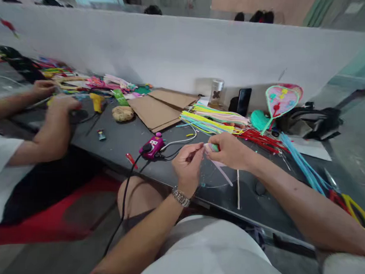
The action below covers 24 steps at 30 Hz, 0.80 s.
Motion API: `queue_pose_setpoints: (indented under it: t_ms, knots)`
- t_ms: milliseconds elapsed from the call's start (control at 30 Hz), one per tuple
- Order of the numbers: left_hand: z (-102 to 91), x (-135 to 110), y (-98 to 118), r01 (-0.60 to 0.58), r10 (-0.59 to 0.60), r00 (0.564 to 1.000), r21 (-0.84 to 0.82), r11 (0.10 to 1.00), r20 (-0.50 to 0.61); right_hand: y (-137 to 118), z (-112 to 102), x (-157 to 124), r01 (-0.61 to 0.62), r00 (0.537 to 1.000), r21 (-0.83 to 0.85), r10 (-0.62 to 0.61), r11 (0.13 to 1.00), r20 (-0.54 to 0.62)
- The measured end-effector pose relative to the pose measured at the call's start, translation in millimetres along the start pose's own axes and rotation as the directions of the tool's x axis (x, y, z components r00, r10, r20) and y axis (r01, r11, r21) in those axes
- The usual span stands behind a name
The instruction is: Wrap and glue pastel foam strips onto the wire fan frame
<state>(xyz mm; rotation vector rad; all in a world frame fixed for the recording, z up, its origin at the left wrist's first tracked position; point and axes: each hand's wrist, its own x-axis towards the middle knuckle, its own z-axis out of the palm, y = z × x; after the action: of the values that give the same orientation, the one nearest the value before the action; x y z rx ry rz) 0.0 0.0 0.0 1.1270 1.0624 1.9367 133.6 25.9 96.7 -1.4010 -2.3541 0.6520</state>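
Observation:
My right hand (230, 148) is closed around a small white-and-green object (212, 147) with a bit of red at one end; its kind is not clear. Just left of it, my left hand (189, 163) has thumb and fingers pinched together, the fingertips at the white end of that object. What the left fingers grip is too small to make out. Below the hands, pale pink strips (224, 173) hang down over the dark table (166, 172). A thin white stick (238, 189) lies just right of them.
A purple power socket (152, 146) with cords lies left of my hands. Behind are pipe-cleaner bundles, yellow (209, 122), red (263, 140) and blue (304, 163), and cardboard (156, 110). Scissors (348, 202) lie far right. A co-worker's arms (55, 120) are busy at left.

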Motion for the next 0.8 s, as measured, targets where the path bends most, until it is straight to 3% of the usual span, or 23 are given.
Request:
queue_pose_setpoints:
  t_ms: [200, 433, 533, 700, 800]
  knots:
    - [-3.5, 1, 12, 0.261, -0.256, 0.964, -0.059, 0.964, 0.074, 4, 1, 3, 0.037, 0.999, 0.017, -0.038, 0.999, 0.025]
    - [-12.2, 11, 26, 0.497, -0.454, 0.853, -0.138, 0.857, 0.257, 7, 3, 1, 0.039, 0.998, 0.050, -0.042, 0.998, 0.046]
    - [-15.1, 13, 29, 0.515, -0.469, 0.839, -0.123, 0.849, 0.275, 7, 4, 1, 0.024, 0.998, 0.059, -0.027, 0.998, 0.054]
    - [-16.8, 13, 28, 0.439, -0.416, 0.881, -0.064, 0.896, 0.224, 4, 5, 1, 0.034, 0.997, 0.043, -0.036, 0.999, 0.062]
    - [-17.6, 14, 27, 0.443, -0.423, 0.871, -0.029, 0.896, 0.251, 3, 4, 0, 0.026, 0.996, 0.034, -0.029, 0.999, 0.082]
